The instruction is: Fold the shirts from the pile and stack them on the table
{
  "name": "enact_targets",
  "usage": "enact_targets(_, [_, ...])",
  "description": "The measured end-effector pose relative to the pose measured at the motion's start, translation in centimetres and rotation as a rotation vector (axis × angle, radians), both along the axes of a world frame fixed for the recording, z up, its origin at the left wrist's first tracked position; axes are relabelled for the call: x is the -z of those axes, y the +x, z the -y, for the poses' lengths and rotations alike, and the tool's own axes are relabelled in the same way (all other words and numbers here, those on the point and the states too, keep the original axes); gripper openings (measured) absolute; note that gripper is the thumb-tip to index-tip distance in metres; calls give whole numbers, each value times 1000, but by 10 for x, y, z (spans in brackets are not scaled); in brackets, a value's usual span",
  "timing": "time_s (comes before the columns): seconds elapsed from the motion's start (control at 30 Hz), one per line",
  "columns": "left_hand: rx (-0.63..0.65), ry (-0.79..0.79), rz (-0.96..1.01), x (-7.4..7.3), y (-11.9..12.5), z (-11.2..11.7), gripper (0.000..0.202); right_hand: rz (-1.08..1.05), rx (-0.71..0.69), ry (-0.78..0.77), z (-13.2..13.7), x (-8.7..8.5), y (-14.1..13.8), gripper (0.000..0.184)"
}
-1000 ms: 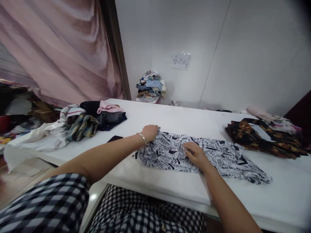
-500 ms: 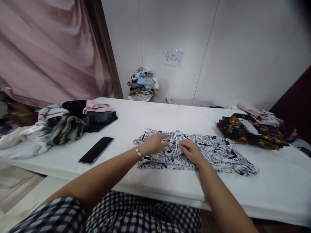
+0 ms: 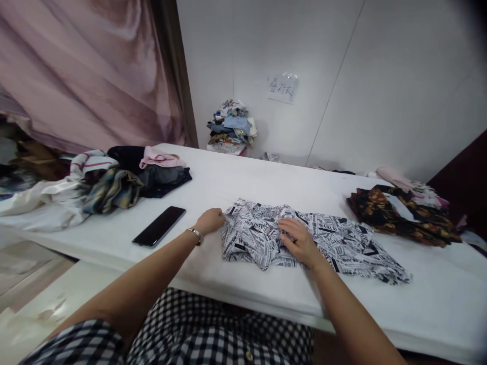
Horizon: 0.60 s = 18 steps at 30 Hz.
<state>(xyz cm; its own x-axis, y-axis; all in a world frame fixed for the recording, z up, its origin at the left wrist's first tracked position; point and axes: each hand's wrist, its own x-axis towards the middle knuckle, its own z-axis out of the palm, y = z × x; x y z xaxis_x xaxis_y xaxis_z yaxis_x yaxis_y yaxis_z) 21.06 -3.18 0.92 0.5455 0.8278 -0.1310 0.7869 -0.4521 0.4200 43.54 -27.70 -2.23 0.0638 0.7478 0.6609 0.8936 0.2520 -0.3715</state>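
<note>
A white shirt [image 3: 335,243] with black newspaper print lies partly folded on the white table [image 3: 236,172], its right end somewhat bunched. At its left end, my left hand [image 3: 210,221] pinches the edge of the cloth; a metal bracelet is on that wrist. My right hand [image 3: 299,242] rests on the middle of the shirt with its fingers stretched over the fabric. A pointed corner of the cloth lies toward the front edge, between my two hands.
A dark phone [image 3: 160,226] lies left of the shirt. Mixed clothes [image 3: 114,190] are heaped at the left. A dark floral garment [image 3: 403,215] sits at the right. Beyond the table stands a clothes pile [image 3: 232,126], and a handwritten sign [image 3: 282,88] hangs on the wall.
My left hand has moved left from the shirt's middle to its left edge and closed on the cloth. The left part of the shirt now lies flatter. My right hand stays nearly in place.
</note>
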Motion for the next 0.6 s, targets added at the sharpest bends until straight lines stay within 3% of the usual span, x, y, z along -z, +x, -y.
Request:
enact_targets(0.17, [41, -198, 259, -16, 1, 0, 23, 173, 0, -318, -8, -15, -27, 31])
enact_targets(0.3, [152, -328, 432, -26, 19, 18, 34, 243, 18, -518, -20, -17, -44, 33])
enact_targets(0.47, [313, -386, 389, -15, 55, 57, 34, 251, 39, -549, -27, -9, -51, 33])
enact_targets(0.6, [418, -314, 333, -6, 57, 69, 26, 227, 57, -569, -20, -11, -48, 34])
